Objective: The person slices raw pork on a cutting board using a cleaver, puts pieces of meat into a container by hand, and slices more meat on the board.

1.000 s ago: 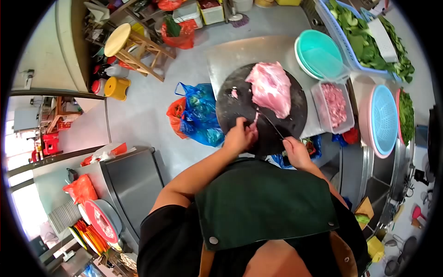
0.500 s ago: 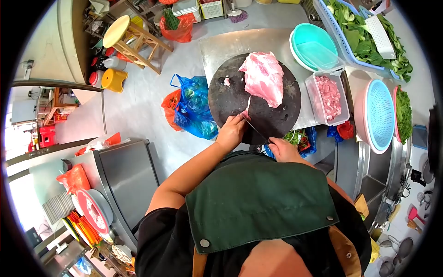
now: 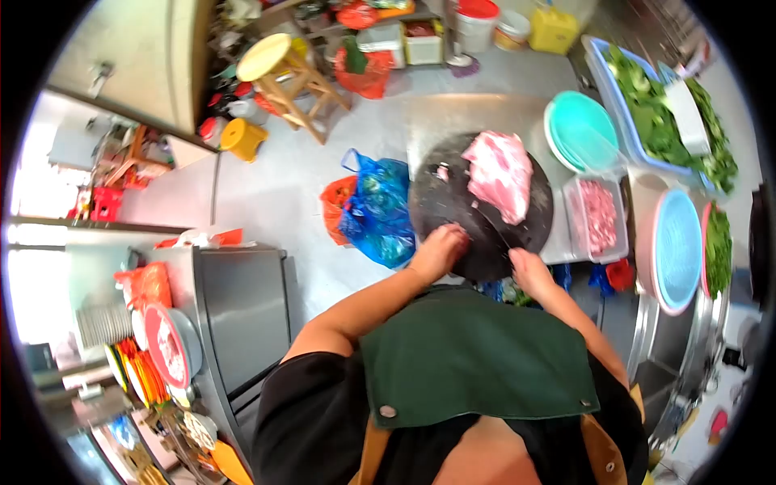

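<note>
A round dark chopping board lies on a metal table and carries a large piece of raw pink meat. My right hand is closed round the handle of a knife, whose blade slants over the board toward the meat. Near the board's lower left edge, my left hand has its fingers curled together, and what they hold is hidden. A small scrap of meat lies on the board's left side.
Right of the board stand a clear tub of cut meat, turquoise bowls and a blue colander. A crate of leafy greens is beyond them. Blue plastic bags sit on the floor at left, near a wooden stool.
The view has shifted, so the scene sits lower and further right. The knife blade has moved away from my left hand, nearer the large meat. The meat strip beside my left fingers no longer shows clearly.
</note>
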### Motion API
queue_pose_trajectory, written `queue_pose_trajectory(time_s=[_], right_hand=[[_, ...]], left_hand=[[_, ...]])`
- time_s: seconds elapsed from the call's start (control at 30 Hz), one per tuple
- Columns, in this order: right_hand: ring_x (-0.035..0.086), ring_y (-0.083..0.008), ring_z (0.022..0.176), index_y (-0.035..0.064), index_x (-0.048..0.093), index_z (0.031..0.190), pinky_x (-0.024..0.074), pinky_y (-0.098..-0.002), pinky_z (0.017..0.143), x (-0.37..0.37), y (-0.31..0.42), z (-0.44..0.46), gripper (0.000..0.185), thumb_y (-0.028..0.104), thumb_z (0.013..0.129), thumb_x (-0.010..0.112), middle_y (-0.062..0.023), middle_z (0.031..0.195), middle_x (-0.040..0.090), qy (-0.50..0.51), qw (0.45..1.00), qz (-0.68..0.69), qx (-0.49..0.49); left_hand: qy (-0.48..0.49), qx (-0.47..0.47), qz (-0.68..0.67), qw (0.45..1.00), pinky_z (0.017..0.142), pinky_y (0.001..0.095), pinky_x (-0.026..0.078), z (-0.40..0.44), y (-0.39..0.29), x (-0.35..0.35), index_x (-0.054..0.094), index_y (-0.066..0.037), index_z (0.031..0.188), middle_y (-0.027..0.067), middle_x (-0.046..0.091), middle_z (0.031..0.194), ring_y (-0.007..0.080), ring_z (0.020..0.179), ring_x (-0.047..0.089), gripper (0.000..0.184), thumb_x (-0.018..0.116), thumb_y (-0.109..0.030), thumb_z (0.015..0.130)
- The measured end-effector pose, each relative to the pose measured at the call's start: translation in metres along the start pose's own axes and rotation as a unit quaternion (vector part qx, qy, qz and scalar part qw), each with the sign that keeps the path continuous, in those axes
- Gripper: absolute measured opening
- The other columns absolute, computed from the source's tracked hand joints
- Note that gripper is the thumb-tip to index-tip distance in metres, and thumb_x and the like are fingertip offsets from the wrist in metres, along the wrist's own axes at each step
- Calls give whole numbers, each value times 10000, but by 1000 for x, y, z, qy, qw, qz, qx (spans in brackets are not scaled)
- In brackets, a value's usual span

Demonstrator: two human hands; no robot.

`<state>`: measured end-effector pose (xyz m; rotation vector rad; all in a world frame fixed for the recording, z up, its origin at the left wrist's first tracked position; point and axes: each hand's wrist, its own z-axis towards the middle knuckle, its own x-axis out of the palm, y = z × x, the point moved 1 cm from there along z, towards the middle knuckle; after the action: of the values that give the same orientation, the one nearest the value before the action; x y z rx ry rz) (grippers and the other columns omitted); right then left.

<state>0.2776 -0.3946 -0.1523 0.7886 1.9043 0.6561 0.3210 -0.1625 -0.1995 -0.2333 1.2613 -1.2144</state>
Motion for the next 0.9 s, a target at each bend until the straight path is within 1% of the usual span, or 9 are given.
queue_pose_trajectory(time_s=[0.07,0.1,0.17,0.3,0.5,0.57,0.7,0.8,0.9], right_hand=[[559,-401,804,-10,568,951,453,-418,718,5,-3,-6,266,203,926,413,-229,845,591,3,993,-40,-108],[564,-383,869,-13,567,980,456,-425,759,15,-13,-6,242,165,901,423,-216,935,595,-38,963,-106,-243],[566,-352,939,1,558,1038,461,-427,786,24,-22,-6,257,141,863,432,-187,1063,576,61,958,-214,-179],[548,-444,861,-21,573,915,431,-498,742,39,-3,17,312,217,925,372,-282,873,578,4,981,-181,-72],[547,-442,771,-12,539,851,423,-507,660,50,-12,60,299,214,923,356,-275,814,573,5,950,-230,-210],[556,-429,760,-7,535,819,428,-497,638,60,-107,68,305,211,925,349,-265,778,572,19,924,-328,-194],[562,-419,684,-4,535,766,430,-473,576,31,-25,41,326,220,925,361,-236,687,567,4,937,-320,-138],[547,-458,624,-19,555,723,420,-453,530,7,61,25,374,251,924,393,-237,632,566,-18,998,-15,-59],[555,-461,675,-27,563,747,432,-463,567,7,2,36,363,242,923,394,-259,669,566,-45,973,-147,-174]], left_hand=[[148,-100,25,984,779,381,454,2,6,3,594,-72,942,138,550,1007,302,925,530,156,520,-120,814],[96,-32,124,987,788,385,446,-10,16,19,607,-84,982,125,559,1000,299,881,513,226,567,-146,768],[108,-2,158,982,809,380,434,-9,13,21,611,-53,961,129,529,1035,302,913,507,258,558,-110,714],[21,34,132,990,832,366,421,-12,33,33,593,-34,987,120,527,1054,286,948,492,261,522,-127,753],[139,-79,151,975,819,345,433,3,29,14,598,-4,988,130,520,1095,277,957,485,283,537,-193,786],[55,-34,157,985,801,336,440,-4,43,30,601,-15,946,125,526,1040,279,939,487,239,537,-191,799],[28,23,126,991,842,368,425,-5,32,9,588,-17,960,124,529,1022,289,944,489,229,549,-157,783],[7,113,115,987,860,385,411,-8,53,34,581,-30,967,121,530,1007,296,947,489,221,551,-142,779],[31,127,107,986,889,379,392,-5,34,19,584,-53,986,124,532,1005,298,974,488,223,552,-129,779]])
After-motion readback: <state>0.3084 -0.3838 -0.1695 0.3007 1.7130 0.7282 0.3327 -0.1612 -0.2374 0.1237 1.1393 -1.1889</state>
